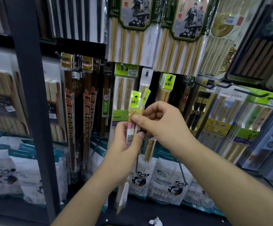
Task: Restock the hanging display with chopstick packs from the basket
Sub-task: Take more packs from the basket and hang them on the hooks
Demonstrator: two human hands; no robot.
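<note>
My left hand [126, 144] grips the middle of a small bunch of narrow chopstick packs [133, 111] with lime-green header cards, held upright in front of the display. My right hand [160, 126] pinches the upper part of one pack in that bunch between thumb and fingers. Behind the hands, hooks on the hanging display carry matching packs: one with a lime-green header [169, 82], one with a clear header [146, 75]. The lower ends of the held packs blur below my left wrist. No basket is in view.
A dark upright post [33, 95] stands at the left. Large bamboo chopstick packs [132, 38] hang above, dark red ones [70, 103] to the left, boxed sets [230, 115] to the right. Bagged panda-print packs [170, 181] line the bottom shelf. Long bare hooks [217, 85] jut out right.
</note>
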